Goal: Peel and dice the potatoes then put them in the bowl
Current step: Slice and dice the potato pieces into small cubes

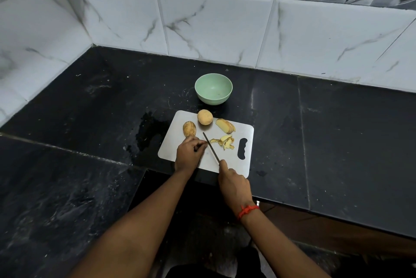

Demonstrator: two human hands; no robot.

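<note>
A steel cutting board [234, 160] lies on the black counter. On it sit a round peeled potato [205, 116], a partly peeled potato [189, 129], a sliced potato half [225, 125] and a small heap of peels [226, 141]. My right hand [234, 185] grips the handle of a knife [210, 146], whose blade points away across the board. My left hand [189, 153] rests on the board beside the blade with fingers curled; whatever sits under its fingertips is hidden. A light green bowl [213, 89] stands beyond the board with nothing visible inside.
The black stone counter [337, 131] runs to a tiled wall [225, 25] at the back and left. A wet patch [148, 129] lies left of the board. The counter's front edge passes just under my wrists.
</note>
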